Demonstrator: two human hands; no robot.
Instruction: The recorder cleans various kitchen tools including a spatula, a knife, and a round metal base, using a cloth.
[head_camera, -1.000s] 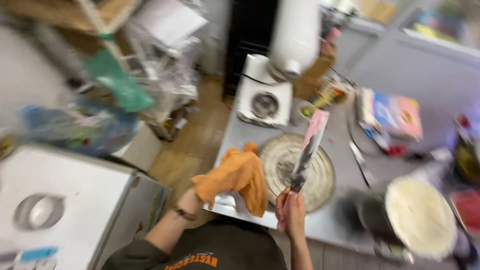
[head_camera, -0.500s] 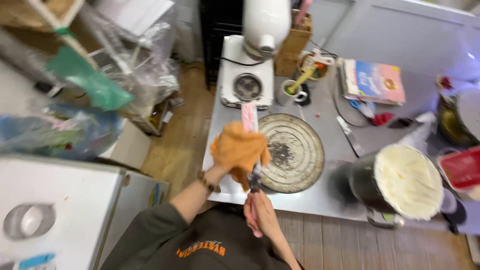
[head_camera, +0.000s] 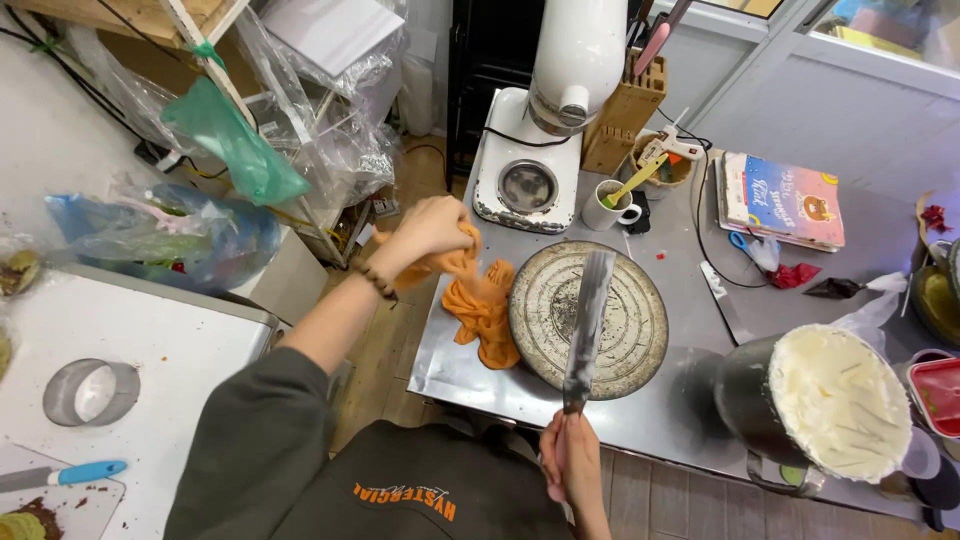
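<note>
- Wiping in progress, by the look of it: left hand (head_camera: 432, 232) has its fingers bunched tight around an orange cloth (head_camera: 482, 305); the cloth's loose end trails onto the steel surface (head_camera: 470, 370), touching the left rim of the turntable (head_camera: 588, 318).
- Right hand (head_camera: 572, 462) is wrapped closed on the handle of a long spatula (head_camera: 586, 318); blade points away from the body, lying over the turntable's middle, flat face up.
- Blade looks streaked, likely residue left. Judgement: pinch the blade in a fold of cloth near the handle and pull toward the tip in one stroke, then flip and repeat.
- Keep the cloth folded thick so the edge doesn't reach the fingers.
- Hold the handle low and steady; the tip is near the mixer (head_camera: 545, 130) and mug (head_camera: 610, 205).
- Bowl of cream (head_camera: 835, 400) sits well right of the blade; swing wide of it.
</note>
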